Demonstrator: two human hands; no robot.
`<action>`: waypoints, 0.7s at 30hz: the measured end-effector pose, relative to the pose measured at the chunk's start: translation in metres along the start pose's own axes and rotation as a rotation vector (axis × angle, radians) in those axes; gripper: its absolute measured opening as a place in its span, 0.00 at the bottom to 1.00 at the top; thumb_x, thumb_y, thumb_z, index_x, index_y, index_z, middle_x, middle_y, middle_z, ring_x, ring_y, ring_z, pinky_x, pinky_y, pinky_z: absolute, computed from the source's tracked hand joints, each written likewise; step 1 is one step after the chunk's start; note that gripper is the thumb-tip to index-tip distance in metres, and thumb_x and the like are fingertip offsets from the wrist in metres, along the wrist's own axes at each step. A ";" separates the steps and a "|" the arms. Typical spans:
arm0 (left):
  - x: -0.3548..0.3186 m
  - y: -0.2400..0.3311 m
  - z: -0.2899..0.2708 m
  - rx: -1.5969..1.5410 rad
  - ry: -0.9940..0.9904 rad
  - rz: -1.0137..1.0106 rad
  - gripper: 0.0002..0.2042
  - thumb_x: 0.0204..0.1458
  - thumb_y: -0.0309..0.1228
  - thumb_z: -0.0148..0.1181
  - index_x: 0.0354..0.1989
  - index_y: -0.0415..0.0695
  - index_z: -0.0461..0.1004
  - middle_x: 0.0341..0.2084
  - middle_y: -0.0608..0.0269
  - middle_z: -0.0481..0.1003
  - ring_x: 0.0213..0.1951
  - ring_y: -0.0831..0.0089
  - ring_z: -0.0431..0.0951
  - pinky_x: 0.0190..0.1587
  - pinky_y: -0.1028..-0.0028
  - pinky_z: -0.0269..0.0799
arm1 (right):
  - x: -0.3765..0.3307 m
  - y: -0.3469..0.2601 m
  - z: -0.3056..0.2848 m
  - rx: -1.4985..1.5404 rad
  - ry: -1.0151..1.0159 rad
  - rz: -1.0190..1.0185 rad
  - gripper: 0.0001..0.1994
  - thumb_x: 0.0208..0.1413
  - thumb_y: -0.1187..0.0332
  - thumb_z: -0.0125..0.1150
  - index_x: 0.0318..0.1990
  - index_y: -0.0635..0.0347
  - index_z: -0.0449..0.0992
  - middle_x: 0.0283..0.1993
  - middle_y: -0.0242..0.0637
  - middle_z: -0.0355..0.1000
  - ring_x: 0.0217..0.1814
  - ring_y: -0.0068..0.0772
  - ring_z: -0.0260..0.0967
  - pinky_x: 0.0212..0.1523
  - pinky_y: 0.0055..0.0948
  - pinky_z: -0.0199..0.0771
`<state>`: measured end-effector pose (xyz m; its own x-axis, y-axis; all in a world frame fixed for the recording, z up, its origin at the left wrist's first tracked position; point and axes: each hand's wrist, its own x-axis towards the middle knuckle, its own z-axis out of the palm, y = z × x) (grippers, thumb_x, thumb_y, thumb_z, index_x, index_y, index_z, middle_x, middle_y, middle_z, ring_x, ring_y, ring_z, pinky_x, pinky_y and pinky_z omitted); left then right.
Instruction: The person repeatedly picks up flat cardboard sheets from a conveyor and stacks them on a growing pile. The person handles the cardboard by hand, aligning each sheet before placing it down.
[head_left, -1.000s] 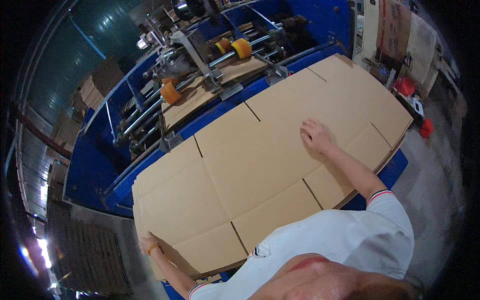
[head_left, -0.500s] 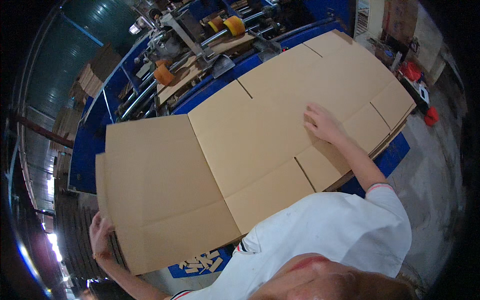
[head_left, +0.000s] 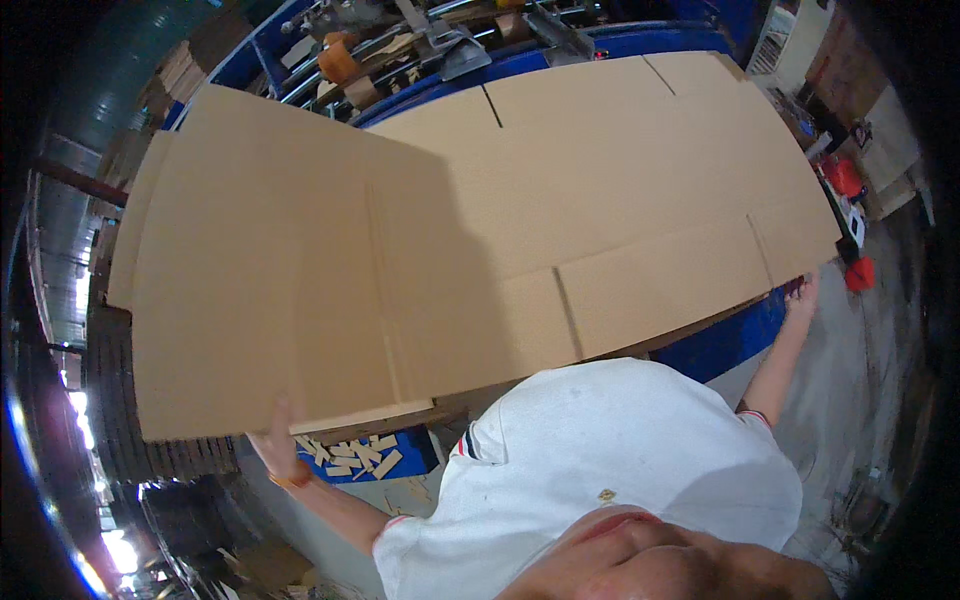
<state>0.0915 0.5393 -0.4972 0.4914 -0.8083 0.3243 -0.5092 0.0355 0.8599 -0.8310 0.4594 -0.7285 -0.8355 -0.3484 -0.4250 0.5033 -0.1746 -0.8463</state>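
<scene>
A large brown slotted cardboard sheet [head_left: 640,170] stretches across the work surface in front of me. Its left panel [head_left: 250,250] is lifted and tilted, and throws a shadow over the middle of the sheet. At the near edge of that panel, my left hand [head_left: 277,445] grips the cardboard; its fingers are slightly blurred. My right hand [head_left: 802,296] holds the sheet's near right corner, with the fingers partly hidden beneath the edge. More cardboard shows under the sheet along its near side.
Beyond the sheet stands a blue machine [head_left: 640,42] with metal rods and an orange roller [head_left: 338,60]. Small cardboard offcuts [head_left: 350,457] lie on a blue surface below the left panel. Stacked cardboard [head_left: 170,455] is at the left; red objects [head_left: 859,274] sit at the right.
My right hand has moved from the middle of the sheet to its near right corner. My left hand has taken the near edge, and the left panel has risen.
</scene>
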 end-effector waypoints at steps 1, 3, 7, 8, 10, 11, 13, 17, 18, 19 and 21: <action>0.013 0.006 0.003 0.019 0.050 0.037 0.17 0.49 0.24 0.62 0.47 0.36 0.68 0.39 0.60 0.72 0.38 0.74 0.71 0.40 0.72 0.70 | -0.001 -0.001 -0.006 0.079 -0.026 0.066 0.28 0.57 0.55 0.56 0.59 0.64 0.62 0.59 0.41 0.65 0.60 0.36 0.61 0.57 0.39 0.63; 0.025 0.009 0.007 -0.095 0.097 -0.012 0.15 0.50 0.24 0.62 0.45 0.37 0.68 0.38 0.61 0.72 0.38 0.76 0.71 0.37 0.74 0.70 | -0.032 0.010 0.000 0.098 -0.182 0.023 0.26 0.60 0.56 0.52 0.60 0.64 0.62 0.61 0.41 0.63 0.62 0.36 0.59 0.59 0.40 0.62; 0.038 -0.015 0.013 -0.008 0.126 0.028 0.13 0.51 0.25 0.62 0.43 0.36 0.69 0.38 0.61 0.73 0.38 0.75 0.72 0.39 0.73 0.70 | -0.140 0.036 0.040 0.094 -0.032 -0.286 0.22 0.62 0.59 0.50 0.59 0.64 0.64 0.59 0.43 0.64 0.58 0.39 0.63 0.56 0.42 0.66; 0.036 -0.026 0.016 0.002 0.160 0.043 0.13 0.51 0.25 0.62 0.43 0.36 0.69 0.38 0.61 0.73 0.38 0.74 0.72 0.40 0.72 0.70 | -0.190 0.024 0.063 0.168 -0.055 -0.329 0.22 0.62 0.60 0.50 0.58 0.65 0.64 0.59 0.44 0.64 0.57 0.39 0.64 0.55 0.42 0.66; 0.030 -0.047 0.026 0.017 0.223 0.084 0.14 0.51 0.26 0.63 0.44 0.35 0.69 0.38 0.61 0.74 0.37 0.73 0.73 0.42 0.71 0.70 | -0.248 0.013 0.090 0.325 -0.097 -0.416 0.21 0.61 0.62 0.51 0.56 0.68 0.64 0.59 0.45 0.64 0.57 0.38 0.64 0.53 0.43 0.68; 0.031 -0.050 0.033 0.050 0.236 0.122 0.13 0.52 0.26 0.62 0.44 0.34 0.71 0.38 0.59 0.75 0.38 0.72 0.74 0.45 0.71 0.69 | -0.247 0.018 0.089 0.165 -0.161 -0.505 0.20 0.61 0.64 0.51 0.55 0.69 0.65 0.58 0.45 0.65 0.56 0.39 0.65 0.53 0.42 0.69; 0.024 -0.030 0.064 0.024 0.238 -0.051 0.13 0.52 0.26 0.62 0.45 0.35 0.72 0.39 0.58 0.76 0.41 0.72 0.74 0.46 0.71 0.69 | -0.248 0.033 0.099 -0.148 -0.297 -0.730 0.18 0.59 0.66 0.52 0.54 0.68 0.67 0.56 0.44 0.67 0.54 0.39 0.67 0.52 0.40 0.70; -0.001 -0.052 0.115 0.042 0.113 0.003 0.13 0.53 0.24 0.57 0.47 0.36 0.74 0.45 0.57 0.76 0.47 0.72 0.74 0.51 0.70 0.68 | -0.272 0.046 0.171 -0.464 -0.711 -1.337 0.20 0.57 0.65 0.54 0.55 0.65 0.68 0.56 0.43 0.69 0.55 0.40 0.68 0.55 0.34 0.69; -0.011 -0.039 0.142 0.058 0.095 -0.102 0.15 0.52 0.21 0.57 0.49 0.37 0.73 0.48 0.56 0.75 0.50 0.68 0.74 0.53 0.68 0.68 | -0.273 0.044 0.185 -0.508 -0.853 -1.458 0.21 0.58 0.64 0.54 0.56 0.64 0.68 0.57 0.44 0.68 0.57 0.41 0.68 0.56 0.34 0.68; -0.013 -0.004 0.167 0.124 -0.035 0.246 0.19 0.47 0.18 0.57 0.50 0.38 0.73 0.51 0.54 0.72 0.54 0.64 0.71 0.56 0.66 0.65 | -0.277 0.043 0.193 -0.557 -0.987 -1.582 0.22 0.58 0.62 0.54 0.58 0.63 0.67 0.58 0.45 0.67 0.58 0.42 0.67 0.57 0.34 0.67; -0.020 0.018 0.196 0.314 -0.294 0.644 0.27 0.40 0.15 0.55 0.54 0.43 0.71 0.57 0.51 0.67 0.61 0.58 0.64 0.62 0.60 0.58 | -0.313 0.049 0.200 -0.649 -1.217 -1.559 0.32 0.52 0.48 0.57 0.59 0.61 0.67 0.60 0.49 0.65 0.62 0.46 0.63 0.60 0.38 0.63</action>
<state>-0.0657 0.4414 -0.5657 -0.1547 -0.8092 0.5667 -0.8291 0.4184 0.3710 -0.5010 0.3757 -0.5724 0.2843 -0.6034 0.7450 -0.6790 -0.6754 -0.2879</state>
